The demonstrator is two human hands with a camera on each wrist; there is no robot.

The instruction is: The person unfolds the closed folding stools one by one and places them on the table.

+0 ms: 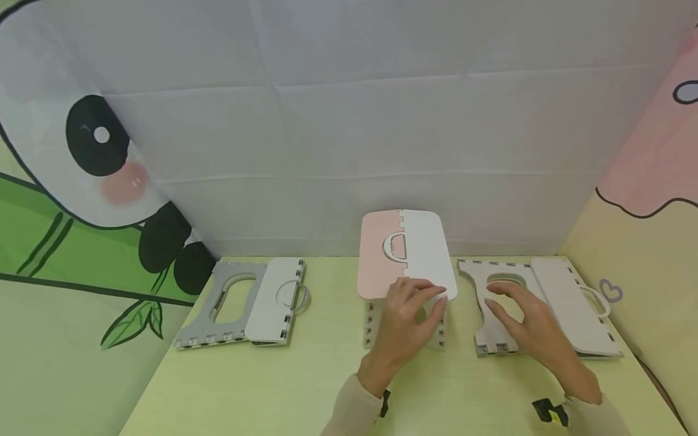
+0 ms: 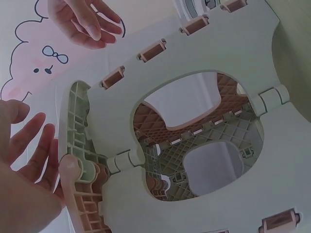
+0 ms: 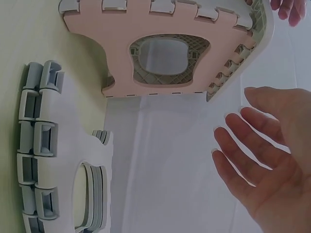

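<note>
Curving near stool (image 1: 425,254) edge: left fingers (image 1: 428,295).

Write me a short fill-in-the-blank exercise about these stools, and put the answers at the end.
The standing stool is topped in white and ____.
The hand nearer to it is the person's ____ hand.
In the head view, the leftmost stool pairs white with ____.
Including that one, ____ folded stools lie on the table.
Answers: pink; left; grey; two.

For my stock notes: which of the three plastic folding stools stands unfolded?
The middle, pink-white plastic stool stands on its legs; the grey-white left stool and whitish right stool lie folded flat.
</note>
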